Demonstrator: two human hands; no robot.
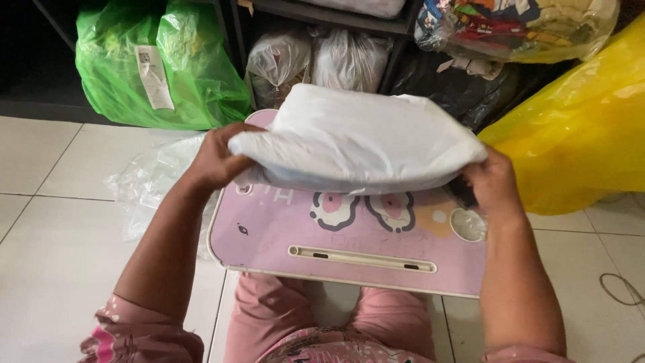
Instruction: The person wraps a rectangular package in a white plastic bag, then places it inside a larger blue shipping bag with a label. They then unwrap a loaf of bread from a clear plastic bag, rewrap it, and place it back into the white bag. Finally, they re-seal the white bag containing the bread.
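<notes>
Pink-trousered knees point(316, 323) are showing nearest the lens, tucked under a small pink counter point(349, 245) with cartoon faces and a long slot along its near edge. Above its far half, both hands are holding a white plastic-wrapped parcel point(356, 138). The left hand point(215, 161) is closing its grip on the parcel's left end, thumb on top and fingers underneath; the right hand point(494, 185) is gripping the right end from below, its fingers mostly hidden by the wrap. The parcel is sagging and creasing between the two holds, so it is looking soft, light and pillowy, with a slick film that could slide; holding it by both ends, or from underneath, seems the safest way. What is inside is hidden, and I cannot tell whether its underside is touching the counter. Behind, a green bag point(161, 64), a yellow bag point(578, 128) and tied clear bags point(316, 60) are crowding dark shelving, partly cut off. Crumpled clear plastic point(151, 185) is lying on the tiled floor.
</notes>
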